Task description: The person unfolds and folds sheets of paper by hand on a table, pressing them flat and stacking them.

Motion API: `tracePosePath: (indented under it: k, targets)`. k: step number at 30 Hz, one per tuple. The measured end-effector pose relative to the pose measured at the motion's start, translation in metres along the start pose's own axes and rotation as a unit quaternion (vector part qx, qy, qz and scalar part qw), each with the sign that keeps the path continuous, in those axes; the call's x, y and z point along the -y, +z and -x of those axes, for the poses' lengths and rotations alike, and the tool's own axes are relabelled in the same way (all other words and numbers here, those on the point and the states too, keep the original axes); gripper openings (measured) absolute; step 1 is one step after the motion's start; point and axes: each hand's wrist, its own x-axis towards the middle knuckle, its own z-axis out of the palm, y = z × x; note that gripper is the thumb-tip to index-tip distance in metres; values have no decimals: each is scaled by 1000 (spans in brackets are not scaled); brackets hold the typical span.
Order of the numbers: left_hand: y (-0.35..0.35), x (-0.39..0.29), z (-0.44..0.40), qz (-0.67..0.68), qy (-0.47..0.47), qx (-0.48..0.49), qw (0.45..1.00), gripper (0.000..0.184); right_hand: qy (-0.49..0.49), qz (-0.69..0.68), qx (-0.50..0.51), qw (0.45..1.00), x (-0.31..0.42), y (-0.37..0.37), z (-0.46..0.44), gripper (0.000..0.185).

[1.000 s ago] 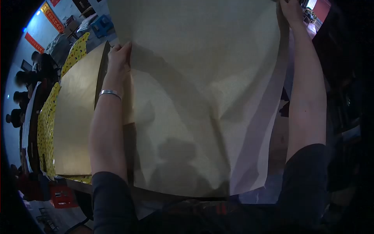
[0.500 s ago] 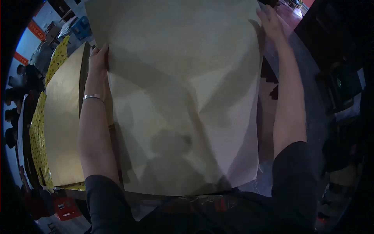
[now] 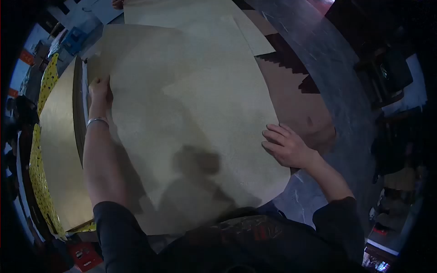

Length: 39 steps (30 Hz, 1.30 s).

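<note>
A large pale sheet (image 3: 195,104) lies nearly flat in front of me, with shadows across it. My left hand (image 3: 100,91) pinches its left edge, a metal bracelet on the wrist. On the sheet's right edge rests my right hand (image 3: 284,145), fingers apart and palm down. Beyond it another pale sheet (image 3: 218,34) shows at the top. To the left, a stack of golden-brown boards (image 3: 61,150) sits on yellow patterned wrapping (image 3: 41,182).
Another person's hand (image 3: 117,4) is at the top left. Brown board with dark jagged pieces (image 3: 291,59) shows at the right. A blue stool (image 3: 73,41) stands at the upper left, a red crate (image 3: 84,255) at the lower left.
The sheet has come down from a raised position to lie flatter. My right hand has moved from the upper right down to the sheet's right edge. Another sheet and another person's hand now show.
</note>
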Motion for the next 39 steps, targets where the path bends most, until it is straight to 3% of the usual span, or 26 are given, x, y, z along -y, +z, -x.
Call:
tracePosePath:
  k: [1, 3, 4, 5, 7, 9, 11, 13, 15, 16, 17, 19, 20, 21, 23, 27, 30, 31, 33, 36, 39]
  targets:
    - [-7, -8, 11, -5, -5, 1, 1000, 49, -7, -30, 15, 999, 2, 3, 1, 31]
    - [-17, -23, 41, -32, 77, -106, 991, 62, -14, -21, 15, 1000, 2, 2, -1, 27]
    - [-27, -27, 59, 3, 128, -115, 985, 56, -10, -13, 14, 1000, 2, 2, -2, 25]
    - [-43, -39, 90, -5, 118, -118, 986, 56, -5, -4, 11, 1000, 3, 1, -2, 24]
    - [-79, -62, 179, -102, 297, -79, 946, 44, -37, 18, 25, 999, 0, -3, 6, 21]
    - [-104, -50, 259, -117, 409, 16, 905, 37, -49, 8, 65, 997, 0, -10, 21, 21]
    - [-129, -36, 341, -192, 395, 183, 880, 37, -58, -25, 112, 992, -2, -20, 37, 31]
    - [-150, -18, 402, -188, 325, 308, 874, 46, -31, 4, 196, 980, 11, -34, 48, 44]
    - [-166, -4, 451, -182, 275, 304, 894, 61, -34, 5, 218, 975, 22, -44, 55, 51]
    - [-175, 10, 471, -188, 240, 320, 897, 82, -27, 14, 238, 971, 26, -48, 57, 58]
    - [-179, 25, 490, -189, 234, 315, 900, 82, -35, 14, 238, 971, 30, -49, 61, 58]
    - [-179, 59, 523, -269, 231, 208, 912, 94, -14, 21, 268, 963, 33, -48, 70, 65]
    - [-176, 90, 534, -248, 242, 173, 922, 98, -25, 22, 269, 962, 27, -39, 77, 65]
    - [-167, 115, 541, -249, 232, 169, 925, 98, -54, 64, 207, 975, 15, -22, 88, 65]
    - [-155, 154, 547, -236, 271, 37, 932, 95, -87, 114, 125, 982, 5, 0, 100, 62]
    - [-131, 161, 541, -185, 308, -44, 932, 70, -98, 123, 18, 987, 0, 21, 103, 56]
    - [-127, 146, 537, -175, 355, -24, 918, 52, -58, 76, 55, 994, 14, 9, 99, 55]
    - [-130, 143, 537, -175, 356, -28, 918, 52, -78, 75, 11, 994, 10, 18, 101, 49]
    - [-135, 135, 536, -163, 401, 22, 901, 46, -80, 89, 19, 993, 13, 18, 101, 46]
    - [-141, 125, 531, -141, 413, 19, 900, 35, -82, 84, 17, 993, 22, 12, 98, 35]
    - [-155, 103, 525, -125, 417, 11, 900, 24, -53, -57, -60, 995, 30, 2, 89, 22]
